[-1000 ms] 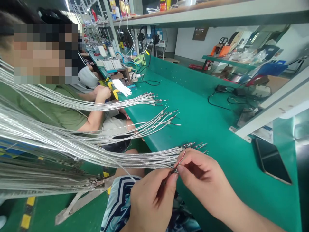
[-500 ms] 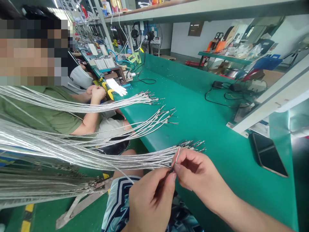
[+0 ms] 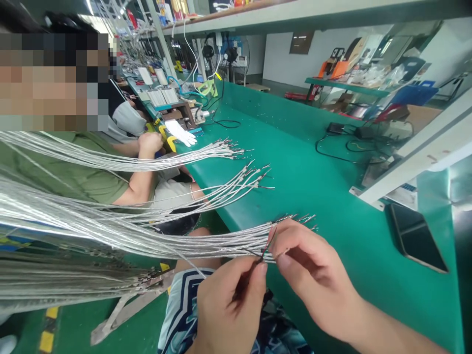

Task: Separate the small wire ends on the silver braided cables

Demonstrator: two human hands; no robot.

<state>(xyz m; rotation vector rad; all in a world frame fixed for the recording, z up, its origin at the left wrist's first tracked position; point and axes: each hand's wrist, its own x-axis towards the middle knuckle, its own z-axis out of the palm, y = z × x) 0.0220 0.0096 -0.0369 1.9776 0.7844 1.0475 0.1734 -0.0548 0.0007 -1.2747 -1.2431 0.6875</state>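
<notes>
My left hand (image 3: 232, 305) is closed in a pinch on the end of a silvery-white cable (image 3: 191, 268). Thin coloured wires (image 3: 267, 250), dark, red and green, stick up past its thumb and fingertip. Just to the right, my right hand (image 3: 313, 275) has its thumb and forefinger parted beside these wires; I see nothing held between them. Behind both hands, a bundle of similar cables (image 3: 224, 246) lies across the bench edge, its stripped ends partly hidden by my right hand.
Two more cable bundles (image 3: 206, 156) (image 3: 221, 194) reach over the green bench (image 3: 295, 172). A phone (image 3: 416, 238) lies at the right, near a metal post (image 3: 409, 157). On the left sits a co-worker in a green shirt (image 3: 106, 182); a white glove (image 3: 180, 132) lies beyond.
My right thumb and forefinger have parted and moved slightly right, away from the wires. The wires now stand free above my left fingertips, which keep their pinch.
</notes>
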